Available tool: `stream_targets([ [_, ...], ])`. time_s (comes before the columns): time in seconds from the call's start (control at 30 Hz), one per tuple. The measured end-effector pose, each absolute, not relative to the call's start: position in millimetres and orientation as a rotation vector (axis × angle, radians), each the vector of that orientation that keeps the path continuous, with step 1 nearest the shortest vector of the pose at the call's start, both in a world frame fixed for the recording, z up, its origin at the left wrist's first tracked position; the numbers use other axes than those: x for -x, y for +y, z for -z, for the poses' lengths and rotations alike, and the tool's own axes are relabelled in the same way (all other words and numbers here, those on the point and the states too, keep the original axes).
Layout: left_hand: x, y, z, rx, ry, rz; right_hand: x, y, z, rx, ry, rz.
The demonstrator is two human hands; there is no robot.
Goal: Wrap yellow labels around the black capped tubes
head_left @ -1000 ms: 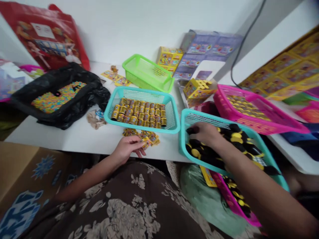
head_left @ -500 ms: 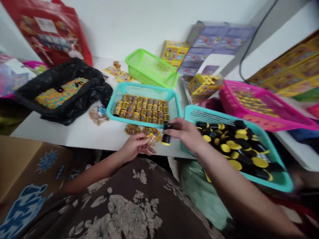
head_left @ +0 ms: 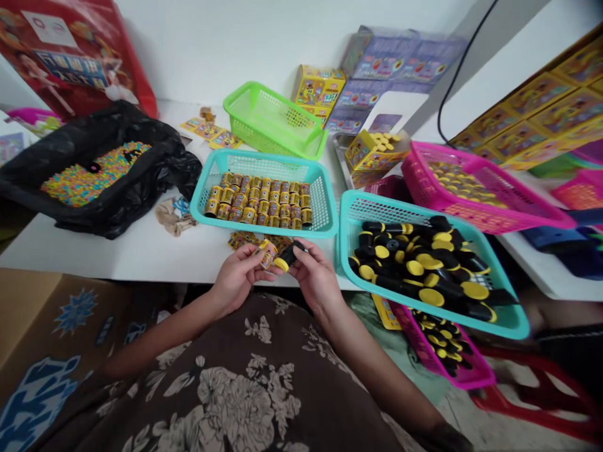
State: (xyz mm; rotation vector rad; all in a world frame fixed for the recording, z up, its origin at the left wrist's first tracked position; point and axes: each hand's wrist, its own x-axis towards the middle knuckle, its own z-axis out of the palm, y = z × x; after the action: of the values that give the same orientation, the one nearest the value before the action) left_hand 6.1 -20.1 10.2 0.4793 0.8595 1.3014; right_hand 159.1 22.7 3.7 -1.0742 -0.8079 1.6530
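Observation:
My left hand [head_left: 235,276] pinches a yellow printed label [head_left: 268,253] between thumb and fingers. In my right hand [head_left: 316,276] is a small black bottle with a yellow cap [head_left: 286,256], tilted with its cap toward the label. Both hands meet over the table's front edge, close together. More printed labels [head_left: 241,240] lie in a pile just behind them. Beyond that pile stands a turquoise basket [head_left: 264,231] with rows of labelled bottles [head_left: 257,201]. On the right, a second turquoise basket [head_left: 346,216] holds loose black bottles with yellow caps [head_left: 424,263].
At left is a black-bag-lined bin [head_left: 174,169] of colourful beads [head_left: 97,176]. A green basket [head_left: 276,119] stands behind, pink baskets [head_left: 490,204] at right and below. Yellow boxes [head_left: 320,88] and purple boxes [head_left: 381,56] are stacked by the wall. A cardboard box [head_left: 51,320] sits at lower left.
My right hand has moved left and down with the black bottle, bringing it beside the label. The bottle has turned from upright to tilted. My view has shifted slightly.

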Motion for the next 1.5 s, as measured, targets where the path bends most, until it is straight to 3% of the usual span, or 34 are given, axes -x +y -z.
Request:
stream_targets([
  [0.23, -15.7, -16.4, -14.2, -0.537, 0.949, -1.346, -166.9, 11.8, 2.5, 0.989, -0.862, -1.831],
  [0.5, -15.1, -11.9, -15.6, -0.6, 0.968, -1.334, -179.0, 14.7, 16.9, 1.036, -1.01, -1.621],
  [0.63, -14.9, -10.7, -6.9, -0.752, 1.058, -1.362, -183.2, 18.0, 14.7, 0.96, -0.942, -1.897],
  [0.73, -16.5, -8.7, 2.8, -0.814, 1.027, -1.192, -184.3, 18.0, 14.3, 1.056, -1.055, -2.089],
  [0.8, -18.6, -6.6, 8.2, -0.757, 0.988, -1.121, -184.7, 16.4, 14.6, 1.209, -1.294, -1.947],
  [0.93, -24.2, -1.7, 14.5, -0.656, 0.98, -1.143, -188.3, 13.7, 17.6, 1.359, -1.796, -1.176],
  [1.03, -27.3, 0.4, 18.1, -0.641, 0.995, -1.126, -192.7, 14.1, 25.3, 1.314, -1.895, -0.832],
  [1.37, -24.6, -4.1, 24.8, -0.6, 0.962, -1.167, -195.2, 10.1, 38.0, 1.058, -1.981, -0.567],
  [1.5, -21.9, -5.4, 22.1, -0.6, 0.964, -1.167, -195.0, 15.0, 38.7, 1.048, -1.778, -0.779],
])
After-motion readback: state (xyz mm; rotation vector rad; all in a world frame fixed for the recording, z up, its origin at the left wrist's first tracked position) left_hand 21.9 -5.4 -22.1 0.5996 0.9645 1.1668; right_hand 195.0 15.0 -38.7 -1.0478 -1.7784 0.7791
